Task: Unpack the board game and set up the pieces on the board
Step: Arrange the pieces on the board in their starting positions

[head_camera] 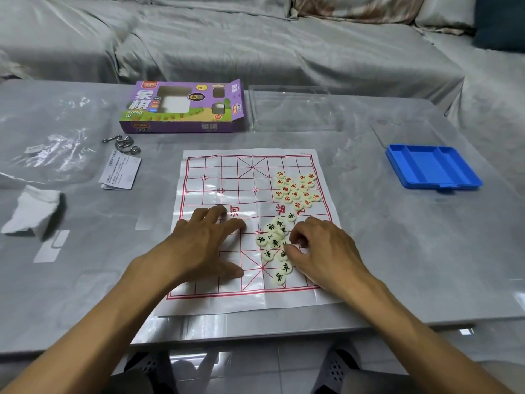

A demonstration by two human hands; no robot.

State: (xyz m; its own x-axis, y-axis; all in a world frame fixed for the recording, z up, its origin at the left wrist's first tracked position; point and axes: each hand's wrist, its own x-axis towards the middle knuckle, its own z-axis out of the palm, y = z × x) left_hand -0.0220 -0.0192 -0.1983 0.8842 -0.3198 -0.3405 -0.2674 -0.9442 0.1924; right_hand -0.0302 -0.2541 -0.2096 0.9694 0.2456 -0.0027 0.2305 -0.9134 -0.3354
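Observation:
A white paper xiangqi board point(216, 177) with a red grid lies flat on the grey table. Several round cream pieces with red characters point(297, 189) cluster on its far right part. Several black-lettered pieces point(274, 243) lie in a loose pile on the near right part. My left hand point(207, 243) rests flat on the board's near left half, fingers spread. My right hand point(321, 248) sits at the black pile with curled fingertips pinching a piece there. The purple game box point(181, 109) lies open at the back.
A clear plastic lid point(292, 109) lies right of the box. A blue tray point(431, 166) stands at the right. A metal wire puzzle point(122, 143), a leaflet point(120, 173), a plastic bag point(54, 143) and a crumpled tissue point(34, 211) lie at the left. A covered sofa point(255, 38) stands behind the table.

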